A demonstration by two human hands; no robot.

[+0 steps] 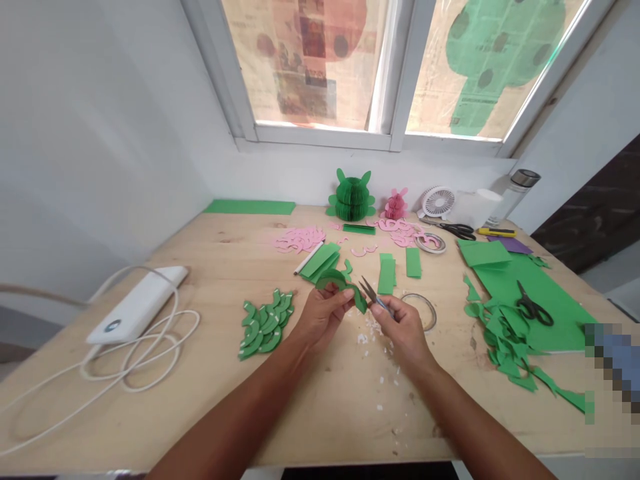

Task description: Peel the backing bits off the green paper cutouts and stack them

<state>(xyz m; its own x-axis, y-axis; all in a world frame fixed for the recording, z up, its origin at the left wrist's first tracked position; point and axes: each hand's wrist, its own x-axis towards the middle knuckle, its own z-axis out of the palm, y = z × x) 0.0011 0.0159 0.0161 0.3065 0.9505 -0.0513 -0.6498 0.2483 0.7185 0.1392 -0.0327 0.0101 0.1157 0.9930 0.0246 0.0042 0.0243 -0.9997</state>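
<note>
Wooden table [200,413] | our left hand [323,311] pinches curved green paper [358,301] | our right hand [403,325] grips scissors [383,305] | slack pinch could skew any cut

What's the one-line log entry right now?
left hand: holds curved green paper | right hand: holds scissors | white scraps: on table
</note>
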